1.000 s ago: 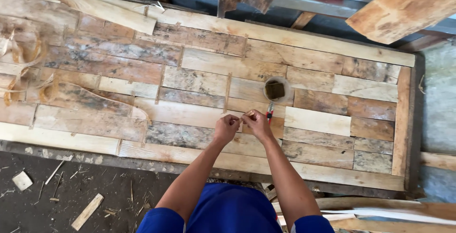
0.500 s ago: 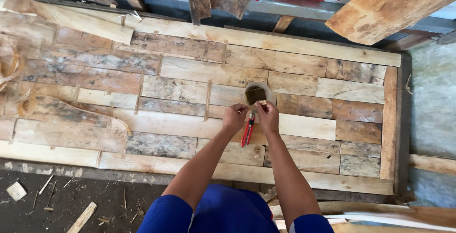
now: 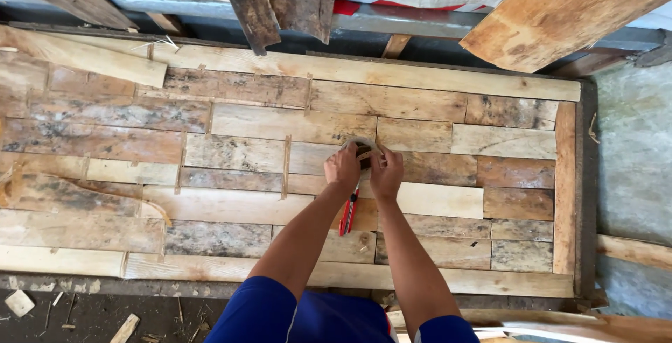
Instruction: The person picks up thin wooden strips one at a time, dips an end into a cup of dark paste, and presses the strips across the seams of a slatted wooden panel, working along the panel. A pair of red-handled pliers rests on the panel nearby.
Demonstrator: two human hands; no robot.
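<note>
Patchwork plank panel (image 3: 231, 154) | left hand (image 3: 342, 167), right hand (image 3: 387, 172) gripping tape roll (image 3: 364, 148) | pliers (image 3: 348, 213) beneath

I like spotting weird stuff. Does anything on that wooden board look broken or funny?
Yes. Between the left hand and right hand the patchwork wood panel has a small round hole. At its left side a thin curled strip of wood peels away.
</note>
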